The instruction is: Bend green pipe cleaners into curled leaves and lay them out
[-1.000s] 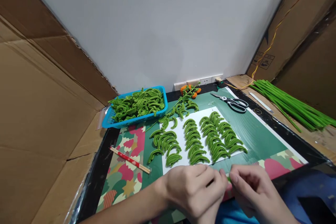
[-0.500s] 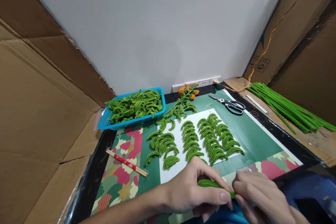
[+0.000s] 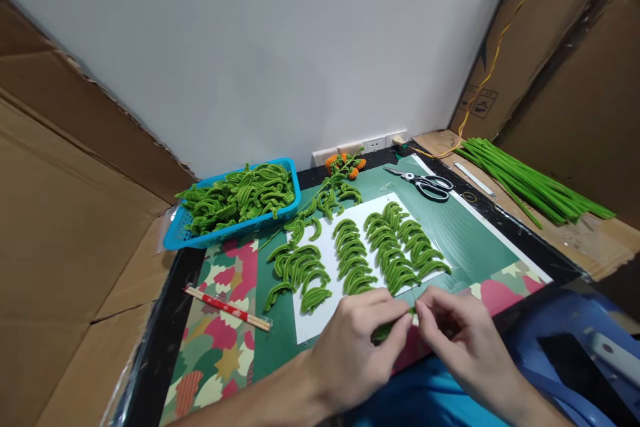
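Slippage risk: your left hand (image 3: 357,340) curls closed around a curved, fuzzy green strip (image 3: 383,332), your right hand (image 3: 463,327) pinches its tip above the black-edged desk (image 3: 165,333); uneven pulling could kink it.

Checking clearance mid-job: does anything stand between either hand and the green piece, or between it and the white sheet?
Nothing visible blocks access to the green piece: the left hand grips it, and the right hand is at its end. Toward the white sheet, only the left hand's own fingers appear in between.
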Available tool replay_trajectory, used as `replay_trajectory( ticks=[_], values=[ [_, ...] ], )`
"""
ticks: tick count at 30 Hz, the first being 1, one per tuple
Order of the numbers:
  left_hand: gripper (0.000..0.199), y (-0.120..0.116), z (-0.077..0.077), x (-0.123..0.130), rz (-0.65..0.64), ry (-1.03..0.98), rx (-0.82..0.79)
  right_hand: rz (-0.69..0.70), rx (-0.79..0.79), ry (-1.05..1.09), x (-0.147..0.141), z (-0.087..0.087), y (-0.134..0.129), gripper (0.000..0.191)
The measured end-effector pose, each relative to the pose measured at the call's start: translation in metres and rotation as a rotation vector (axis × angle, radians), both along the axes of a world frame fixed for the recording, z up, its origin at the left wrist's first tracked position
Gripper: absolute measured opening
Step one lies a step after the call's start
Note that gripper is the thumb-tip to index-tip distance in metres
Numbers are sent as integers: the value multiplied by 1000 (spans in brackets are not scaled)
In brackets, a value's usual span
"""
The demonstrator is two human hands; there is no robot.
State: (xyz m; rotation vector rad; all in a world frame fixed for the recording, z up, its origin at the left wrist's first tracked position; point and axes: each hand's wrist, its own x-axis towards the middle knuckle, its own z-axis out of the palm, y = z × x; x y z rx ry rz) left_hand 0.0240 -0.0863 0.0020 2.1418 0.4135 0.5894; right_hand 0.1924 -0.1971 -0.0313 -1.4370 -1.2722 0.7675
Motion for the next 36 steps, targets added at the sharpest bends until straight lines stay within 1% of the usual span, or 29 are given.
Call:
replay_trajectory(
  ticks=[1,2,4,5,6,8,10,12,15,18,20,23,25,27,30,32,34,36],
  values=[
    [31,-2,-3,1,28,25,-146,-16,45,-63,3,1,1,37],
    [32,-3,-6,2,38,55,-334,-36,96,-126,7,1,1,35],
    [44,-5,-11,3,7,120,-705,-73,186,-223,14,3,0,32],
    [50,-5,-13,3,-34,153,-849,-89,208,-250,16,4,-1,30],
    [55,-4,-16,2,-85,181,-954,-103,217,-260,17,4,-1,29],
    [61,-3,-21,2,-185,208,-1056,-121,218,-243,15,5,-3,24],
    [61,-2,-25,2,-237,186,-1099,-147,219,-199,8,4,-3,15],
    [61,-1,-28,2,-230,155,-1113,-188,232,-166,0,1,-3,9],
    [62,0,-29,2,-207,170,-1109,-249,269,-151,-10,-6,-2,14],
    [63,0,-28,1,-205,229,-1085,-313,329,-147,-13,-8,-1,10],
    [61,-1,-27,1,-195,243,-1080,-359,333,-113,-12,-8,-2,14],
    [58,-3,-27,2,-182,234,-1081,-405,305,-10,-12,-6,-3,18],
    [58,-3,-26,2,-182,236,-1049,-428,321,2,-13,-6,-4,21],
    [58,-2,-25,1,-192,259,-977,-433,368,-65,-14,-8,-5,26],
    [61,-1,-23,-1,-227,320,-842,-405,472,-231,-14,-10,-7,34],
    [60,0,-23,-3,-227,334,-788,-391,506,-291,-14,-10,-8,37],
    [58,-1,-25,-3,-207,326,-804,-383,455,-219,-14,-8,-7,35],
    [56,-2,-28,-3,-178,305,-879,-352,357,-25,-14,-3,-4,30]
  ],
)
